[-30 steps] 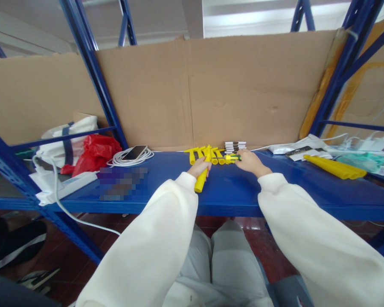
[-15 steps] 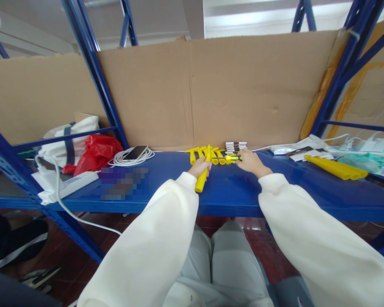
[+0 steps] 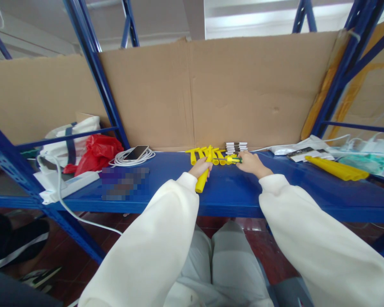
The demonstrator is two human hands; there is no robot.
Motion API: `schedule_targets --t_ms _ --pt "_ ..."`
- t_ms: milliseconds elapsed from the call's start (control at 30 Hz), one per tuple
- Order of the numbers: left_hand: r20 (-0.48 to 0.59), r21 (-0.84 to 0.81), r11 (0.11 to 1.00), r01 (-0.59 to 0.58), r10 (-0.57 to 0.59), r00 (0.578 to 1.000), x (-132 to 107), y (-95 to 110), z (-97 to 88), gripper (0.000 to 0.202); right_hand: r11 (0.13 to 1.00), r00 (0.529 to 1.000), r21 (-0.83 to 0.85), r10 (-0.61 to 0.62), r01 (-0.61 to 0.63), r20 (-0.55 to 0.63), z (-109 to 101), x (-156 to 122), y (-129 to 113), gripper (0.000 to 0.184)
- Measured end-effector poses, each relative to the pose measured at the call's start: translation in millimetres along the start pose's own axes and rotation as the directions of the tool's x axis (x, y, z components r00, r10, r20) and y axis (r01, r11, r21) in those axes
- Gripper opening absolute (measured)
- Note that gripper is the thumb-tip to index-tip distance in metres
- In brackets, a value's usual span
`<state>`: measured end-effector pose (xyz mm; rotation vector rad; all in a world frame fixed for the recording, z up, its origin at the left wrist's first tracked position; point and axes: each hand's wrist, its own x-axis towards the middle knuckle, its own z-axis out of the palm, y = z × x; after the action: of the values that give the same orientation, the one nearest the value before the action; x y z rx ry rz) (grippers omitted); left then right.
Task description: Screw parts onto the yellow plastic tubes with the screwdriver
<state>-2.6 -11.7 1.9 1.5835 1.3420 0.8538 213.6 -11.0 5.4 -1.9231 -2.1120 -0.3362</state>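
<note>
My left hand (image 3: pixel 199 167) is closed around a yellow plastic T-shaped part (image 3: pixel 202 178), whose long end sticks out toward me over the blue shelf (image 3: pixel 230 192). My right hand (image 3: pixel 251 163) grips a screwdriver with a yellow and green handle (image 3: pixel 233 159); its shaft points left at the top of the held part. Several more yellow T-shaped parts (image 3: pixel 215 155) lie just behind my hands. A small stack of dark flat pieces (image 3: pixel 235 146) sits beside them against the cardboard.
A phone (image 3: pixel 136 152) rests on a coiled white cable (image 3: pixel 121 159) at the left, near a red bag (image 3: pixel 96 153) and a white power strip (image 3: pixel 68 184). Long yellow pieces (image 3: pixel 337 168), papers and chargers lie at the right. Cardboard (image 3: pixel 249 89) backs the shelf.
Nothing has visibly changed; both hands stay in place with the yellow part and the screwdriver.
</note>
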Motion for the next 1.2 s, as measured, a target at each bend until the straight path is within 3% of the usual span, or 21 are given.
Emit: schedule_targets --t_ms 167,400,633,833,1033,1200 --pt "-0.007 -0.013 1.000 0.000 0.000 1.000 0.2 -0.1 0.0 0.048 1.000 0.999 0.012 0.028 -0.029 0.045 3.2 0.6 2.6 0.039" --pt "-0.011 -0.030 1.000 -0.004 0.004 1.000 2.8 -3.5 -0.4 0.040 1.000 0.999 0.016 -0.008 0.008 0.035 2.0 2.2 1.4 0.027" --pt "-0.009 -0.015 1.000 -0.001 0.001 1.000 -0.2 1.2 -0.3 0.044 0.998 1.000 0.058 -0.003 0.002 0.016 7.1 3.1 5.0 0.042" --pt "-0.011 -0.018 1.000 0.006 -0.006 1.000 -2.1 2.9 -0.8 0.036 0.999 1.000 0.042 -0.009 0.008 0.030 3.4 2.5 2.8 0.029" --pt "-0.014 -0.031 1.000 0.001 -0.002 1.000 1.8 -0.1 -1.2 0.036 0.999 0.999 0.042 -0.002 0.001 0.036 6.9 3.8 5.2 0.042" --pt "-0.013 -0.024 1.000 -0.003 0.003 1.000 3.1 -0.5 -1.4 0.032 0.998 0.998 0.063 -0.014 0.011 0.054 6.8 3.8 4.5 0.028"
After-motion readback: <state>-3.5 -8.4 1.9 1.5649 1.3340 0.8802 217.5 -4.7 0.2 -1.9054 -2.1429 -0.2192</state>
